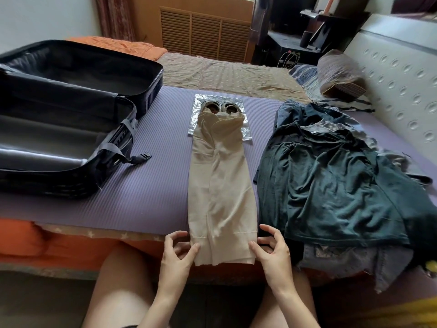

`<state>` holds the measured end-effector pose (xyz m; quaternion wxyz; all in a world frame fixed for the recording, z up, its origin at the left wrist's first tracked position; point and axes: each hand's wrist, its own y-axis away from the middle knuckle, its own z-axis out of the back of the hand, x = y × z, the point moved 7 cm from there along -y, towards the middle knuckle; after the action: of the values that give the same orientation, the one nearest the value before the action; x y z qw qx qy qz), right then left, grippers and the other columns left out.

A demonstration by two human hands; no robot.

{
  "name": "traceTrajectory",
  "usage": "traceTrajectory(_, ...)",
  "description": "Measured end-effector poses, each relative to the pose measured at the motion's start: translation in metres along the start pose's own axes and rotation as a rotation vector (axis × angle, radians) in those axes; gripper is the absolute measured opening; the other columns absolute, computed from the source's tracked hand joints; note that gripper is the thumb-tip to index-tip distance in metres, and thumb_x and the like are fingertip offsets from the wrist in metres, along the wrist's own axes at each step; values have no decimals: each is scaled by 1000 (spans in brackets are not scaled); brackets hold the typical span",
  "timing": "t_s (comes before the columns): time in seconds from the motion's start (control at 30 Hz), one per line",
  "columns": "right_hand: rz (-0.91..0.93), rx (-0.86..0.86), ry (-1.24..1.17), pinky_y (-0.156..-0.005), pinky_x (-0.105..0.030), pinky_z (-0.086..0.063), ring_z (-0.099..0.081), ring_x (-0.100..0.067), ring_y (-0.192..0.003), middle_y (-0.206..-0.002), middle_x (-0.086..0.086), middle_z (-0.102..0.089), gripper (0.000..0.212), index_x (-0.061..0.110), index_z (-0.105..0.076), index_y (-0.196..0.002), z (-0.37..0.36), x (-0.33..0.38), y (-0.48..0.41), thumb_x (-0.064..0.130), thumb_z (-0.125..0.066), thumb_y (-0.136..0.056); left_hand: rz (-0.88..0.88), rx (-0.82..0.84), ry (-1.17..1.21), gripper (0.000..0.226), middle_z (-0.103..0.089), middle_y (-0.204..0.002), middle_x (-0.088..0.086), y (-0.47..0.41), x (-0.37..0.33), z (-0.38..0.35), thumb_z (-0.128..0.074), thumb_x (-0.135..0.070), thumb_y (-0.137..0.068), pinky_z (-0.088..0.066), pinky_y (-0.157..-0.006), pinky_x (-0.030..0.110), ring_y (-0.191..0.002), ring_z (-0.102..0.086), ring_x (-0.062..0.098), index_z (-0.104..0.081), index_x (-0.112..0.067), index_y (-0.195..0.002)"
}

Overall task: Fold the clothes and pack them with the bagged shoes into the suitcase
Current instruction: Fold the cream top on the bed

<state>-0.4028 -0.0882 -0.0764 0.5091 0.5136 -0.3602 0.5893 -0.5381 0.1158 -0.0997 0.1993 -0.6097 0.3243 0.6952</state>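
Bedside, packing under way: the beige garment (220,185) lies folded into a narrow strip on the purple mat (153,185) spread over the bed (224,72). Its long axis runs straight away from me. The banded near end hangs just past the mat's edge toward my knees. The far end is draped over the bagged shoes (220,108), so only the shoes' openings and the margins of their clear bag show.

My left hand (179,249) sits at the strip's near left corner and my right hand (272,247) at its near right corner. Each thumb lies on the fabric, with the fingers curled just outside the edge. Whether either hand actually pinches the cloth I cannot tell.

The open suitcase (71,114) lies to my left on the mat, well apart from the garment, its side cut off by the frame. On my right, just beside the strip, is a heap of dark green clothes (331,185). What lies beneath the heap is hard to make out.
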Motion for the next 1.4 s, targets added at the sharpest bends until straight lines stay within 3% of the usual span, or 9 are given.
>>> traceTrajectory(0.13, -53, 41, -123, -74, -36, -58, -71, -20, -82, -91, -10, -69, 36, 19, -61, -110, 0, 10, -4, 4, -72, -80, -14, 21, 47, 41, -67, -93, 3, -2, -18, -2, -73, -18, -80, -53, -68, 21, -79, -68, 3, -50, -25, -113)
traceTrajectory(0.23, -110, 68, -231, -66, -32, -57, -70, -22, -82, -92, -11, -70, 34, 17, -61, -109, -2, 24, -13, 4, -72, -80, 6, 60, 146, 45, -69, -96, 6, -11, -34, -7, -72, -17, -80, -58, -72, 31, -85, -70, 12, -48, -24, -117)
traceTrajectory(0.47, -202, 121, -358, -57, -22, -53, -66, -13, -66, -92, -12, -64, 30, 8, -57, -109, -17, 63, -67, -1, -67, -82, 74, 47, 320, 45, -63, -101, 16, -67, -76, -18, -64, -2, -85, -56, -57, 22, -83, -66, 20, -42, -11, -123)
traceTrajectory(0.67, -285, 49, -495, -52, -23, -56, -66, -17, -58, -82, -14, -60, 12, 4, -54, -90, -37, 82, -135, -6, -60, -87, 155, 33, 346, 47, -55, -112, 27, -142, -98, -33, -60, 1, -88, -59, -61, 29, -81, -64, 28, -36, 0, -129)
traceTrajectory(0.8, -215, 2, -125, -61, -27, -57, -63, -24, -83, -95, -13, -59, 12, 1, -57, -103, -40, 62, -154, 8, -56, -93, 40, -111, -85, 47, -55, -123, 17, -161, -91, -19, -62, -11, -89, -50, -87, 34, -100, -60, 26, -40, -3, -130)
traceTrajectory(0.93, 10, 13, 292, -78, -21, -45, -59, -13, -92, -100, -4, -65, 27, 7, -62, -113, -31, 54, -141, 17, -65, -88, -62, -71, -281, 45, -63, -105, 5, -142, -73, -15, -68, -21, -85, -42, -81, 25, -102, -60, 20, -50, -8, -124)
traceTrajectory(1.13, 34, -8, 356, -75, -22, -38, -56, -15, -84, -88, -1, -60, 32, 13, -60, -111, -30, 42, -130, 14, -72, -82, -152, -81, -371, 51, -61, -96, -2, -131, -68, -20, -72, -26, -81, -43, -76, 25, -91, -59, 14, -48, -14, -125)
traceTrajectory(1.33, 26, 8, 341, -79, -36, -55, -65, -18, -80, -83, -5, -65, 20, 17, -63, -103, -25, 36, -122, 11, -69, -85, -189, -90, -361, 42, -57, -80, -8, -122, -70, -16, -69, -15, -84, -44, -71, 24, -80, -58, 10, -50, -13, -122)
traceTrajectory(1.4, 46, 15, 334, -74, -30, -54, -64, -15, -78, -83, -4, -64, 20, 16, -62, -105, -20, 36, -114, 11, -66, -86, -187, -74, -337, 42, -58, -83, -7, -117, -67, -13, -67, -16, -86, -46, -68, 25, -83, -59, 10, -48, -16, -123)
